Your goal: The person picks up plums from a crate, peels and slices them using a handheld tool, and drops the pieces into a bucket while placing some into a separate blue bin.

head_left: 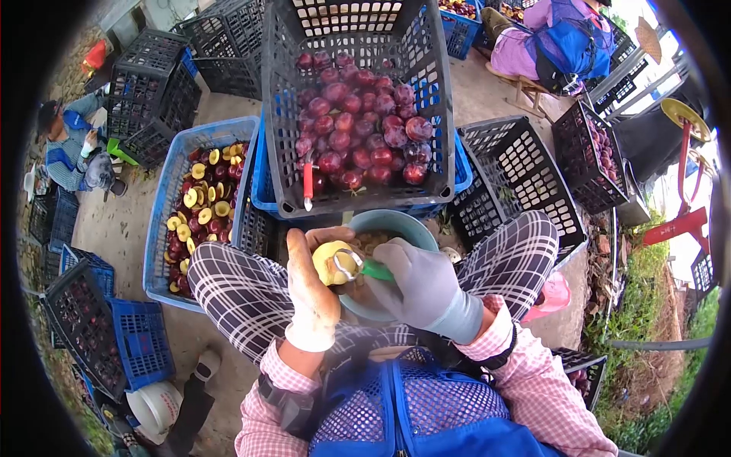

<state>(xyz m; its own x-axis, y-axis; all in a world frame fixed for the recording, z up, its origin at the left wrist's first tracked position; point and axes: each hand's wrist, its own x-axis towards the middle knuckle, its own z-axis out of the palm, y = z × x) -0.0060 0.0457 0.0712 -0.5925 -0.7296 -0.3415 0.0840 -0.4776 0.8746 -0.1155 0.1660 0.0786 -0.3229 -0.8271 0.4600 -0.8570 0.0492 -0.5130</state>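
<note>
My left hand (314, 301), in a stained white glove, is closed around a yellow-fleshed plum (326, 259). In a grey glove, my right hand (428, 286) grips a green-handled tool (376, 270) with a curved metal loop at its end. The loop meets the flesh of the plum. Both hands are over a round blue-green basin (394, 219) between my knees, and its contents are partly hidden by them. Ahead, a black crate (446, 145) holds many whole dark red plums (354, 126). A red-handled tool (308, 184) rests at its near left side.
To the left stands a blue crate (158, 251) of cut plums (199, 196). A black crate (525, 164) lies tilted at the right, near another crate of plums (590, 156). Stacked crates (152, 84) and a seated person (72, 145) are farther left; another person (552, 46) sits upper right.
</note>
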